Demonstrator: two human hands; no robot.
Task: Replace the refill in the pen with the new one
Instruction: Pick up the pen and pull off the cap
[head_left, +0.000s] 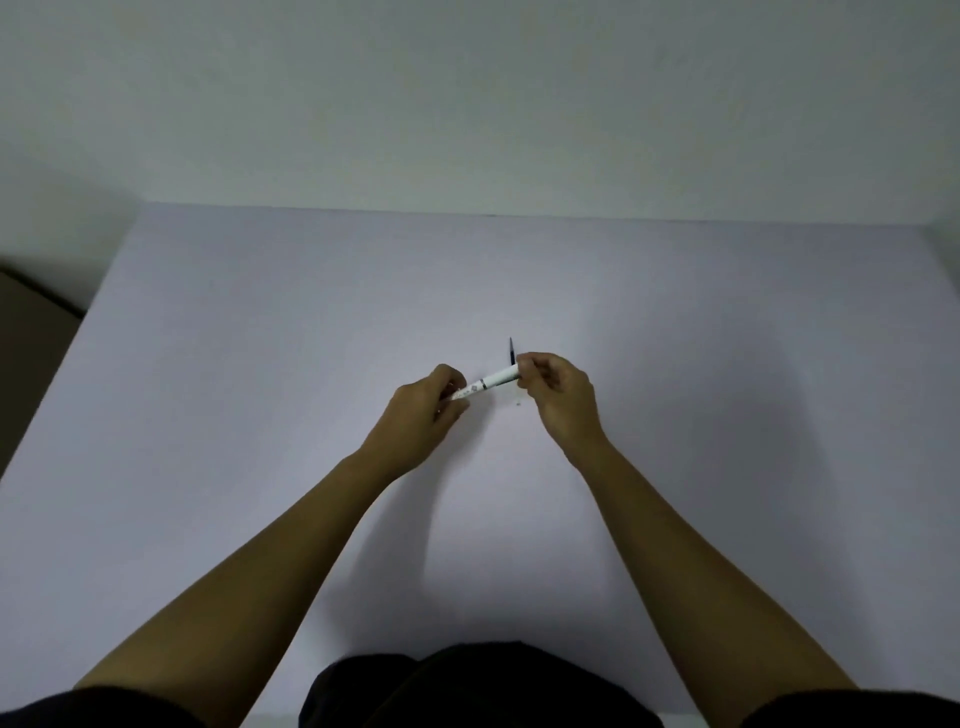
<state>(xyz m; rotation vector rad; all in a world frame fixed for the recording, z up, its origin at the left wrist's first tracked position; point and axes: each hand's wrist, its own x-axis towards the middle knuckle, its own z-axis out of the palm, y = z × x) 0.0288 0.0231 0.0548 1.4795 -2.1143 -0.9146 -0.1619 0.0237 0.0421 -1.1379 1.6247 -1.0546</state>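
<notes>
Both hands meet above the middle of a pale lavender worktop (260, 364), holding a white pen (485, 385) between them. The pen's long axis runs on a shallow slant, its left end lower and nearer the person, its right end higher and farther away. A thin dark ring circles the barrel about midway, and the left portion carries small printed marks too fine to read.

The left hand (423, 415) has its fingers curled round the pen's lower left end, the grip clamped on the barrel with the thumb side toward the pen. The right hand (558, 395) pinches the upper right end with its fingertips (523, 370), so its grip is also clamped on the pen.

Just above the right hand's fingertips a thin dark refill (511, 351) stands nearly upright in the view, its long axis pointing away from the person, its lower end hidden behind the fingers. Whether it lies on the worktop or is held by the hand cannot be told.

A tiny pale speck (518, 404) lies on the worktop just below the pen's right end. Bare forearms reach in from the bottom corners, with dark clothing (467, 686) at the lower edge.
</notes>
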